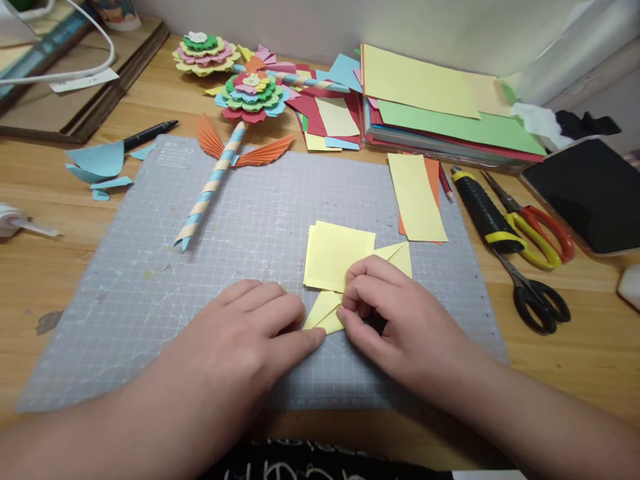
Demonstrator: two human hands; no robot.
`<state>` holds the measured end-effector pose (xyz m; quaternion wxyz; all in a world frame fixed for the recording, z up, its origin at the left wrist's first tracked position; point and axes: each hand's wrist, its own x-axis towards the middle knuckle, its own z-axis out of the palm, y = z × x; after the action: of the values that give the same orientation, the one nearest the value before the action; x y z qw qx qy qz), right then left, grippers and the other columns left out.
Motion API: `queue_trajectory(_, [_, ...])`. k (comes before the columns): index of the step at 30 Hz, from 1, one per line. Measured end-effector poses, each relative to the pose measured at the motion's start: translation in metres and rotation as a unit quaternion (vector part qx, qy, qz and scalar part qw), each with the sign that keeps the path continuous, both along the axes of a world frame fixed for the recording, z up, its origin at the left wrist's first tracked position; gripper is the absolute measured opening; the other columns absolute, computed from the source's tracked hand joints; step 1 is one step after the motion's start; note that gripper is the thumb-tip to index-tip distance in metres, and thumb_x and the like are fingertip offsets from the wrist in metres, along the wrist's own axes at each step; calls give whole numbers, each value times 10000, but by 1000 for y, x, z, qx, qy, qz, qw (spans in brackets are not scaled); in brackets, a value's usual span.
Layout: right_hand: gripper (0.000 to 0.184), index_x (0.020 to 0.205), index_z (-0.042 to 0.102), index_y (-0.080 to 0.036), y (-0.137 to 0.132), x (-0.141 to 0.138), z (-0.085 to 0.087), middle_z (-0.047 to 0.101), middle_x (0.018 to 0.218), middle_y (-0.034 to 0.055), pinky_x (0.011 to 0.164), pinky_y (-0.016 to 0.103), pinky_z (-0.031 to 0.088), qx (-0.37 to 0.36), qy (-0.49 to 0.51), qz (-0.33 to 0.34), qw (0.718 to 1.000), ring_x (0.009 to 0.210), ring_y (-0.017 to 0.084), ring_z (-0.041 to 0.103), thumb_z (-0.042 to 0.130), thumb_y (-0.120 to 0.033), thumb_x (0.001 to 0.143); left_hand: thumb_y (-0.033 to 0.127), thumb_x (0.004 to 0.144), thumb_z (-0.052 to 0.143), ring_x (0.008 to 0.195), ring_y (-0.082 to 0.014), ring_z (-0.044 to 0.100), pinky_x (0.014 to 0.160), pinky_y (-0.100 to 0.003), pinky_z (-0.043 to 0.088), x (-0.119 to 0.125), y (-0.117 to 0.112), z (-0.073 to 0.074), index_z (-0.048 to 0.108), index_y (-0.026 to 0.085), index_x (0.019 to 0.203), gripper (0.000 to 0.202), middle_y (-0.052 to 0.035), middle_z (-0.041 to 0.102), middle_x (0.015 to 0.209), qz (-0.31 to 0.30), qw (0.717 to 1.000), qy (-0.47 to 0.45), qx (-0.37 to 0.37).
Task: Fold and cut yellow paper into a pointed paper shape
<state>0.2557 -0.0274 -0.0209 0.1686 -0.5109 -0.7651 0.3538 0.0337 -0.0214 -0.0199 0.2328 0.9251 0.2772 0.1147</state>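
Note:
A small sheet of yellow paper [324, 312], partly folded into slanting flaps, lies on the grey cutting mat [165, 320]. My left hand [250, 327] has its fingers curled and its thumb pressed on the sheet's left part, holding it down. At the right end of the sheet, my right hand [385, 303] pinches the paper between thumb and forefinger; its other fingers are bent and partly hide the sheet. Just beyond lies a stack of square yellow papers [340, 253]. A folded yellow piece [400, 259] shows from behind my right hand.
A paper flower [253, 93] with a striped stem lies across the mat's top edge. At right are a cutter [485, 207], red-yellow scissors [540, 233] and black scissors [537, 303]. Yellow strips [417, 197], coloured paper packs [450, 127] and a black pen [150, 135] lie farther back.

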Motion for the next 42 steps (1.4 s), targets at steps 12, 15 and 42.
queue_trajectory(12, [144,772,502,-181,-1,1,0,504,872,30,650,317,430,8,0,3,1000,754,155,499,509,-76,870,90,960,393,867,-176,613,785,-348,414,6,2,9,671,172,1056,305,-8,718,1029,-27,996,13,83])
queue_trajectory(15, [114,830,521,-177,-1,2,0,514,892,30,651,312,431,14,2,7,1000,760,153,500,531,-68,861,112,969,404,892,-170,620,785,-340,406,6,1,8,669,181,1064,289,-3,722,1050,-27,996,14,87])
queue_trajectory(42, [73,944,641,-186,-1,2,0,648,868,20,730,321,431,17,12,33,999,826,175,569,636,-179,871,180,1001,389,1135,-118,597,956,-303,345,-7,5,10,664,296,1062,305,92,717,1152,-20,997,17,70])
